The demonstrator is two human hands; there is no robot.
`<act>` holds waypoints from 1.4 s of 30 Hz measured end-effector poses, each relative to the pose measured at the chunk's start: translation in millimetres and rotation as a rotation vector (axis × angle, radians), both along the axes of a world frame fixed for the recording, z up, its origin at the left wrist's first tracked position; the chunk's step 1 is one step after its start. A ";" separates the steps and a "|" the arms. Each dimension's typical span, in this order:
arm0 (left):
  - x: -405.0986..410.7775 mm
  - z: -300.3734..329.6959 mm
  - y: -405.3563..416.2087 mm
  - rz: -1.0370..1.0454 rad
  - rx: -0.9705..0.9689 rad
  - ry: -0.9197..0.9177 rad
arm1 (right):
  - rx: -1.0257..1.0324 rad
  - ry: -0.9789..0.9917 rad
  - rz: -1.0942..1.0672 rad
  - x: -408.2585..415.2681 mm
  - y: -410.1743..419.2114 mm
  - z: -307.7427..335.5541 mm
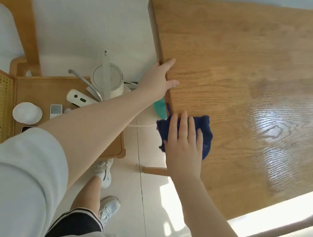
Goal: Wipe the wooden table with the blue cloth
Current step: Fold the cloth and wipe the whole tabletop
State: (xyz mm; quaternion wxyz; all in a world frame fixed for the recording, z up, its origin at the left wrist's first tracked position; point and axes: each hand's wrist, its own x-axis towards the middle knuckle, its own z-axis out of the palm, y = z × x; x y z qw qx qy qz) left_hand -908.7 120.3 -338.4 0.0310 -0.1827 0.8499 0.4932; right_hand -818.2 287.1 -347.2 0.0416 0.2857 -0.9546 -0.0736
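Head view: the right hand (184, 142) lies flat, fingers straight, pressing the blue cloth (205, 135) onto the near-left corner of the wooden table (263, 74). The left hand (158, 79) grips the table's left edge, thumb on top, fingers curled under. A white kettle (107, 80) stands on the side table (52, 89) beside it.
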 end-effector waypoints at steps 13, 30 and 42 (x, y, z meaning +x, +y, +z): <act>-0.9 -6.1 0.8 0.031 0.050 -0.016 | -0.048 -0.024 -0.114 101.1 50.6 2.3; 46.5 26.1 44.7 -0.567 -0.540 0.135 | -0.272 -0.096 -0.541 154.0 90.8 1.0; 109.6 13.4 110.1 -1.343 -0.784 0.304 | -1.520 -0.116 -1.162 105.3 108.2 -17.3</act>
